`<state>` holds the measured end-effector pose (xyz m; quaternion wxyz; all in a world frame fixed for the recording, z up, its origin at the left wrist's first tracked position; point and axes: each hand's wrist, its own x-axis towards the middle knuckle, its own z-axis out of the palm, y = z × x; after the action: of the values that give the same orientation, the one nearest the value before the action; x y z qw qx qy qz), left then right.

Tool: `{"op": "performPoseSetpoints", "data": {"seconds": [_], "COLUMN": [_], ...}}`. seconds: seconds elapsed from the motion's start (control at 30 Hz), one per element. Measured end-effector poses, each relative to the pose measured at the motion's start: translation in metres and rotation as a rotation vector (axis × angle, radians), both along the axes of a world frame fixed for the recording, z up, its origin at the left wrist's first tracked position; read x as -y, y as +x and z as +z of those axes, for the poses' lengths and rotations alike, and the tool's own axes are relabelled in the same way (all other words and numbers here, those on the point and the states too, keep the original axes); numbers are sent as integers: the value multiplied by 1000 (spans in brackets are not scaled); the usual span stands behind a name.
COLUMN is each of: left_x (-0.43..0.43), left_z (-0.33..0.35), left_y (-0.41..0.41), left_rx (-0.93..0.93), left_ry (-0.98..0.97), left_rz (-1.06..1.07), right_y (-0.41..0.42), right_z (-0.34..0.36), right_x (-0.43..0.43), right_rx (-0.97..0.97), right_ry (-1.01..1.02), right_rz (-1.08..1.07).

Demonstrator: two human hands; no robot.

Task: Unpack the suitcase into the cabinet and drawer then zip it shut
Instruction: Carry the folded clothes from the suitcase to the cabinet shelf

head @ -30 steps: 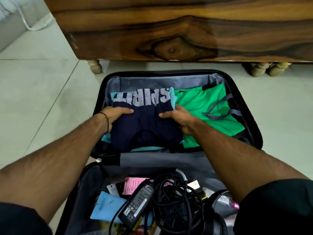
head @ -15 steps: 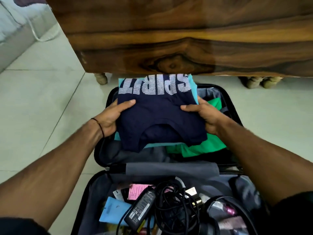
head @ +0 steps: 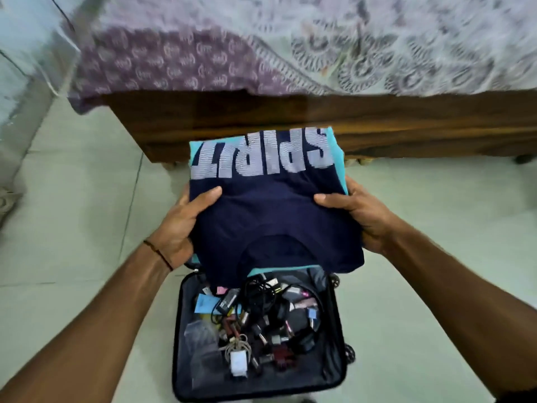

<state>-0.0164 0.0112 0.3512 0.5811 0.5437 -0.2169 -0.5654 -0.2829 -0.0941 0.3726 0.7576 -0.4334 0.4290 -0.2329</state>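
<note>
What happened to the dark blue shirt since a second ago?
The left hand and right hand lifted the folded navy shirt, with the teal shirt under it, up out of the suitcase. Neither hand let go. The cables stayed in the suitcase's near half.

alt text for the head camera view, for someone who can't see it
The left hand and right hand hold a folded navy shirt on a teal garment above an open suitcase full of cables, before a wooden bed.
</note>
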Motion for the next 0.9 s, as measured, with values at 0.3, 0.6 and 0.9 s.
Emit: {"op": "performPoseSetpoints", "data": {"seconds": [0.3,0.6,0.9], "left_x": [-111,-216,-274], "left_z": [325,409,426], "left_y": [-96,-202,-292], "left_rx": [-155,-215,-202], "left_ry": [37,245,214], "left_rz": [-218,-456,-773], "right_y": [-134,-215,-288], "right_z": [324,388,415], "right_x": [-144,-328,-469], "right_rx": [64,6,39], "right_ry": [-10,17,-101], "right_rz": [-45,-353,-759]}}
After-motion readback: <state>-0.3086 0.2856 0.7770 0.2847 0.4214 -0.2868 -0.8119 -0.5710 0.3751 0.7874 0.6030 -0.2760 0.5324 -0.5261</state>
